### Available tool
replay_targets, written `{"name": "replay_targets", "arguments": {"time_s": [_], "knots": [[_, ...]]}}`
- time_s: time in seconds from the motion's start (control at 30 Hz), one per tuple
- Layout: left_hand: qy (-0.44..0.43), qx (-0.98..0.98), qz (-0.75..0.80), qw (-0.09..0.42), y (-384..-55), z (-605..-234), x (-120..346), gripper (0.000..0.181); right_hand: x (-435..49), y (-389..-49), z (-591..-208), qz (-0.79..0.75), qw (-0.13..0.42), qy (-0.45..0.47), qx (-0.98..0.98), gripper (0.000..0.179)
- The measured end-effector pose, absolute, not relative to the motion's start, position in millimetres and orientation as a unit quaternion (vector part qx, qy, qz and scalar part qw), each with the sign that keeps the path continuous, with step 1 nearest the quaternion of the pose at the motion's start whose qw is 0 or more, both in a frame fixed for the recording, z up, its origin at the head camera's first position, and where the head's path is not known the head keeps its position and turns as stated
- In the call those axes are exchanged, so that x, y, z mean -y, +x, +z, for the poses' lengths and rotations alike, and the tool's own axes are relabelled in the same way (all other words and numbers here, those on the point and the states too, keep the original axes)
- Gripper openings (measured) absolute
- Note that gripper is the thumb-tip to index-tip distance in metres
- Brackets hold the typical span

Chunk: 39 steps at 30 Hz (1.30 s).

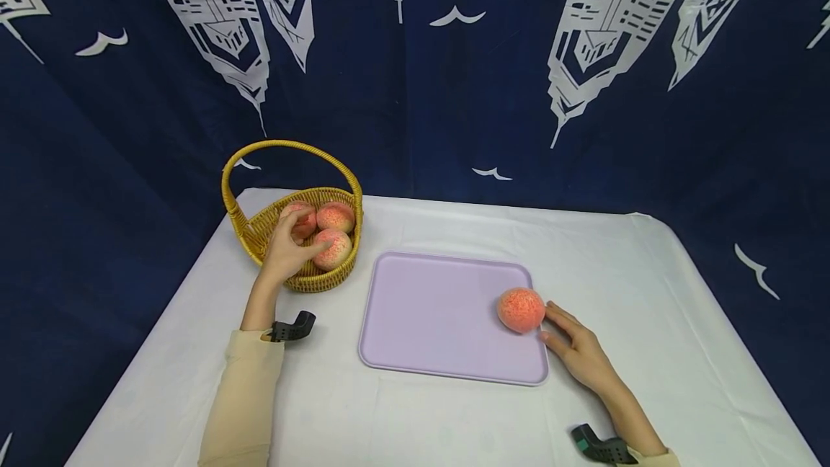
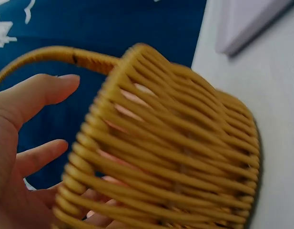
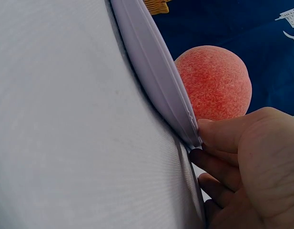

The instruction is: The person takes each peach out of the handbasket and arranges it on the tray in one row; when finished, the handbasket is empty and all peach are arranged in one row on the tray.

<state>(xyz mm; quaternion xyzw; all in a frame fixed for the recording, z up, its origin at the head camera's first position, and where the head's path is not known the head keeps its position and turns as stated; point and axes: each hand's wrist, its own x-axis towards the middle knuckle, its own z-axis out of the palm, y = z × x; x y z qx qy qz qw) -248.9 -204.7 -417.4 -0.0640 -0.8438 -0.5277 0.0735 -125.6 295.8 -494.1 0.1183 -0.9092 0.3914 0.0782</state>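
Note:
My left hand reaches over the near left rim of a wicker basket, thumb and fingers spread. Three peaches lie inside: one peach at the back right, another peach by my thumb, and a third peach partly hidden behind my fingers. In the left wrist view, the basket's woven side covers some of the fingertips. A single peach sits at the right side of a lilac tray. My right hand is beside it, loosely bent fingertips right at the tray's rim.
A white cloth covers the table under the basket and tray. Over the basket arches a tall handle, close to my left forearm. Behind the table hangs a dark blue curtain with white prints.

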Motion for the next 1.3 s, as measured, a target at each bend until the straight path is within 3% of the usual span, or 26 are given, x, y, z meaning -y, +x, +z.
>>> {"name": "replay_targets", "arguments": {"time_s": [0.17, 0.43, 0.73, 1.1, 1.3], "knots": [[-0.042, 0.862, -0.506, 0.009, -252, -424, 209, 0.077, -297, -126, -497, 0.384, 0.076, 0.117, 0.913, 0.045], [-0.048, 0.877, -0.477, -0.042, -255, -427, 206, 0.080, -297, -126, -498, 0.375, 0.083, 0.115, 0.916, 0.045], [-0.067, 0.909, -0.411, -0.029, -255, -430, 200, 0.077, -296, -126, -497, 0.379, 0.081, 0.116, 0.914, 0.045], [-0.045, 0.898, -0.437, 0.001, -255, -430, 200, 0.076, -294, -125, -492, 0.392, 0.085, 0.120, 0.908, 0.044], [-0.037, 0.879, -0.471, 0.055, -251, -419, 204, 0.078, -294, -125, -492, 0.393, 0.081, 0.118, 0.909, 0.045]]}}
